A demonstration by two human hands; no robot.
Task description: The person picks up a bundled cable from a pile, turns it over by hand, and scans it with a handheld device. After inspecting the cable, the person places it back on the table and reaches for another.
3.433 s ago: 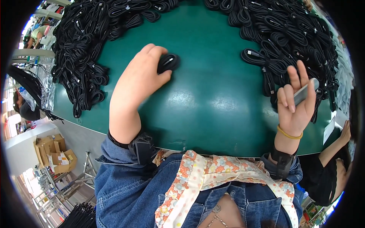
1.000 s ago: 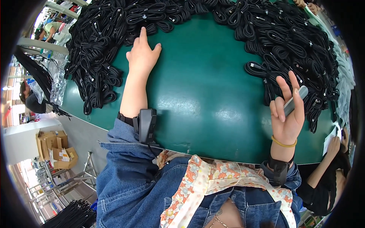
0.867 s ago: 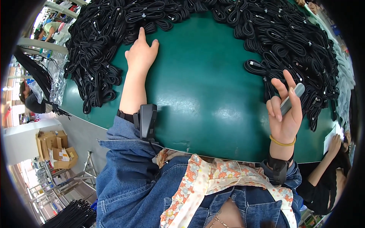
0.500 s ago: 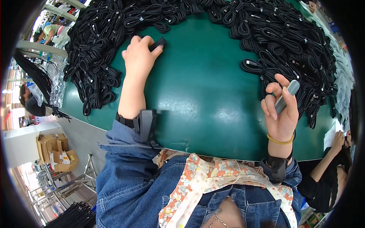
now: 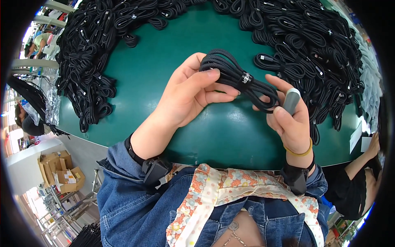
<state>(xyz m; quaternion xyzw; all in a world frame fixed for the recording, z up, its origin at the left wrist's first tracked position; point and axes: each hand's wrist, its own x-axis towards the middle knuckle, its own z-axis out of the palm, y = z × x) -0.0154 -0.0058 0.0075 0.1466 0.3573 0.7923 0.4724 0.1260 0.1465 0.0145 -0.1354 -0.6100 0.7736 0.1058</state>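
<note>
A coiled black braided cable [image 5: 230, 68], bound at its middle by a black strap with light print, is raised above the green table. My left hand [image 5: 185, 84] grips its left loops between thumb and fingers. Beneath the cable's right end is my right hand [image 5: 290, 117], its fingers at the loops there. That same hand also holds a slim grey tool with a rounded end [image 5: 291, 101] between thumb and palm; its working end is hidden, so I cannot tell its kind.
Heaps of coiled black cables [image 5: 306, 41] ring the far and side parts of the green table [image 5: 181, 49]. One small coil [image 5: 130, 40] lies just off the left heap. At right, another person's arm [image 5: 364, 158] reaches toward white paper [image 5: 356, 138]. Cardboard boxes [image 5: 61, 171] stand at lower left.
My left hand has come back from the left heap toward the middle, bringing the coiled cable. My right hand, still with the grey tool, has shifted slightly left and now meets the cable's end.
</note>
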